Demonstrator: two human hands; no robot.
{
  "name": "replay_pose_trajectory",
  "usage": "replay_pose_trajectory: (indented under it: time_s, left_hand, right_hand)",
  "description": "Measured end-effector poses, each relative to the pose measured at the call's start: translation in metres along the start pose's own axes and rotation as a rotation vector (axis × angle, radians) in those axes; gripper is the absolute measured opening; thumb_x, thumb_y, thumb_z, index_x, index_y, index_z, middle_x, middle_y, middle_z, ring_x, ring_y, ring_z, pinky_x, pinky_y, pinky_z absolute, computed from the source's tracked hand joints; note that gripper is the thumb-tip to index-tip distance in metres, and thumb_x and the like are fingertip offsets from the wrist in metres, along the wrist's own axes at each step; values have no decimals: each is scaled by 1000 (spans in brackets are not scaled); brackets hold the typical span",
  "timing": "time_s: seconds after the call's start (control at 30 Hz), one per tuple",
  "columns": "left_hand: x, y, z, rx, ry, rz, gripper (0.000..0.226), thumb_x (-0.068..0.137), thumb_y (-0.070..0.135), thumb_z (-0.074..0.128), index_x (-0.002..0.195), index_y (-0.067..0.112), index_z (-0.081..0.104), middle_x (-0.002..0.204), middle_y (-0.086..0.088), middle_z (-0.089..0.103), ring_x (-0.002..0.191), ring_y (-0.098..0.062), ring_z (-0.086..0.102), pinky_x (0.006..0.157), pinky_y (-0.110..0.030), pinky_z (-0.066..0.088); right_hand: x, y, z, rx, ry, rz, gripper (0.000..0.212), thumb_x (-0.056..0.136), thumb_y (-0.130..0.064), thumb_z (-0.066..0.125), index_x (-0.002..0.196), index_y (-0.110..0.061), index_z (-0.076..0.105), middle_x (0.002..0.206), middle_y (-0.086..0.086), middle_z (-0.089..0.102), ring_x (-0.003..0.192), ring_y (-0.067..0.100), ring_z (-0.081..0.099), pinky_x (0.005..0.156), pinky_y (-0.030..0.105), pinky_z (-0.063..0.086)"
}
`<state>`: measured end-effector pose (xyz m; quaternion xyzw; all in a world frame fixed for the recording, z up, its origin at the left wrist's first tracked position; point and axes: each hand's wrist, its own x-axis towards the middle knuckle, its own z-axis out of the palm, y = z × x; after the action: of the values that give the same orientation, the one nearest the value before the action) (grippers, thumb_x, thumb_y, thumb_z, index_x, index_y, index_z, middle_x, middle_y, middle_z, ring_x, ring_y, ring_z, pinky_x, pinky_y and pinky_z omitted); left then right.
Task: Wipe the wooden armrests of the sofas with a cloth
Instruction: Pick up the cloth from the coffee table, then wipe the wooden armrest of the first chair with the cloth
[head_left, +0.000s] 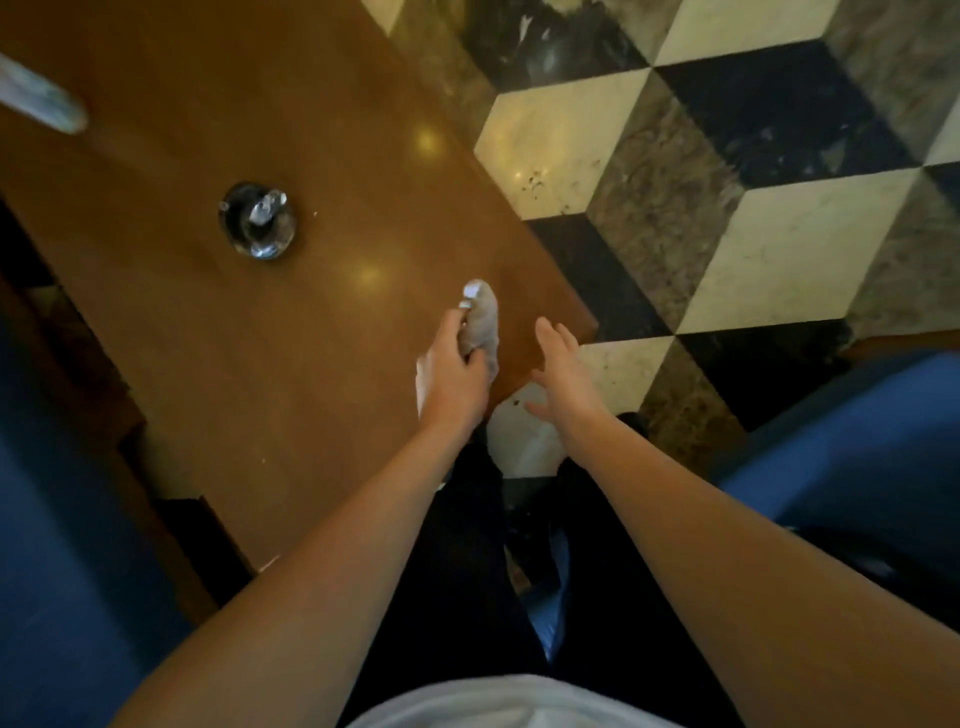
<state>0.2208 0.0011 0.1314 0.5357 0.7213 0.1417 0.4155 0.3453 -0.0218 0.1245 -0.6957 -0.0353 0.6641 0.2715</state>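
My left hand is closed around a bunched grey cloth, held above the near right corner of a brown wooden table. My right hand hovers just to the right of it, fingers spread, holding nothing. A blue sofa sits at the right, with a strip of wood along its upper edge. Another blue sofa with a dark wooden side stands at the left.
A glass ashtray stands on the table's middle. A pale wrapped object lies at the table's far left. Checkered black, cream and grey floor tiles spread out to the right. My dark-trousered legs stand between table and right sofa.
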Motion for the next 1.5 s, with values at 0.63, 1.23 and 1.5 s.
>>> replay_pose_trajectory:
  time_s: [0.63,1.23,1.5]
  left_hand:
    - [-149,498,205,22,-1130,820,53,92,30,69,137,52,52,121,28,67,112,12,61,79,-1,48]
    - [6,693,474,-86,-1667,-463,80,72,60,86,133,11,68,137,-30,62,122,-50,62,97,-62,49]
    - [-104,735,588,669,-1684,-62,46,84,17,80,128,14,68,115,-20,76,103,-37,75,79,-47,61]
  right_hand:
    - [-203,-146,-437,1181,145,-693,66,90,-60,72,144,-26,58,137,15,70,122,33,71,104,55,55]
    - [-146,-265,-612,1761,426,-600,80,63,-25,94,136,-18,62,123,16,77,109,40,75,89,58,61]
    - [-131,-215,-659,2044,704,-641,82,69,-18,92,142,-7,57,132,25,70,123,44,68,109,60,51]
